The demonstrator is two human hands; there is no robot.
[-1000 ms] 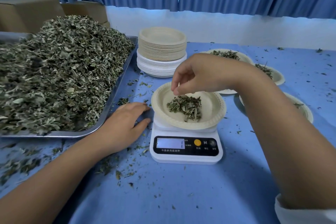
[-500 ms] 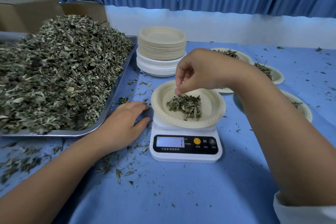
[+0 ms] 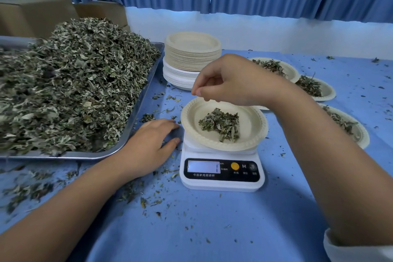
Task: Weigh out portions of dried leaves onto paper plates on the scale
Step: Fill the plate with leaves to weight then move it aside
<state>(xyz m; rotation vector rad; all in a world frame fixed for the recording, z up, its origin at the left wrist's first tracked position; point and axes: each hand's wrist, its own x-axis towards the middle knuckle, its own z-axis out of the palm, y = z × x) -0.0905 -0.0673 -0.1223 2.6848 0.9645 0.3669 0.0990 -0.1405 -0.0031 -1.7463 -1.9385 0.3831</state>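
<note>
Blue-clothed table (image 3: 212,229): well left of the scale (image 3: 221,176), a tray (image 3: 136,112) heaped with dried leaves (image 3: 70,83); just left of the scale the left hand (image 3: 148,147) lies flat, relaxed. On the scale, a paper plate (image 3: 258,132) carries a small portion (image 3: 221,123). Above it the right hand (image 3: 231,81) is pinched together, any crumb hidden. Leaves look featherlight, brittle: pinch loosely; lift the flimsy plate by its rim.

Right hand (image 3: 229,80) hovers, fingertips pinched, over paper plate (image 3: 253,121) of dried leaves (image 3: 221,124) on scale (image 3: 221,179); left hand (image 3: 148,144) flat on table (image 3: 212,229) beside it.
</note>
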